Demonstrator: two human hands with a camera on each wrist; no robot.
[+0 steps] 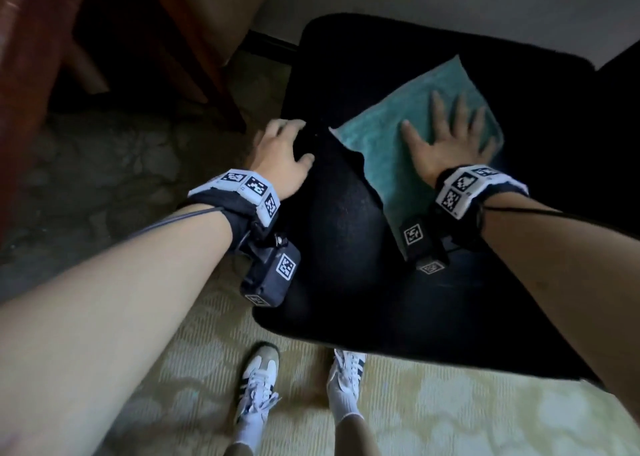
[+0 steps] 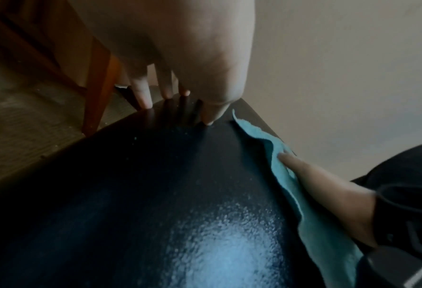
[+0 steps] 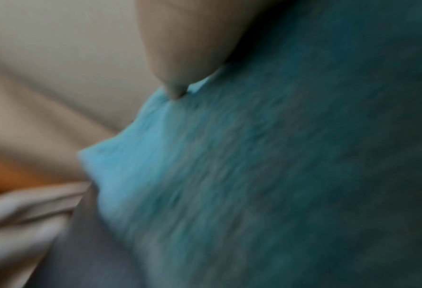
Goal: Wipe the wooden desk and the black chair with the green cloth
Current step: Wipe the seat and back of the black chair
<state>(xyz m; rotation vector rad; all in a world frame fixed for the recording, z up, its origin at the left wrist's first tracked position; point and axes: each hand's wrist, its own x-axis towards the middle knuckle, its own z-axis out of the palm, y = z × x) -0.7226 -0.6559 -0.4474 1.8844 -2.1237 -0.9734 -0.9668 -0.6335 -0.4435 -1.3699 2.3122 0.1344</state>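
- Both forearms are reaching down over the black chair (image 1: 346, 247), each wrist wearing a strap of printed markers.
- Her or his right hand (image 1: 446, 137) is lying flat with fingers spread, pressing the green cloth (image 1: 388, 150) onto the seat; nothing is being gripped, only pushed.
- Meanwhile the left hand (image 1: 280, 154) is resting on the seat's left edge, fingers curling over it, apparently steadying the chair.
- That cloth is sitting spread on the far right part of the seat, near the back corner.
- Judging by this, the chair wipe is under way: the near and left seat areas are looking untouched by the cloth.
- Beyond the chair, brown wooden furniture legs (image 1: 194, 40) are showing; whether the desk is done, I cannot tell.
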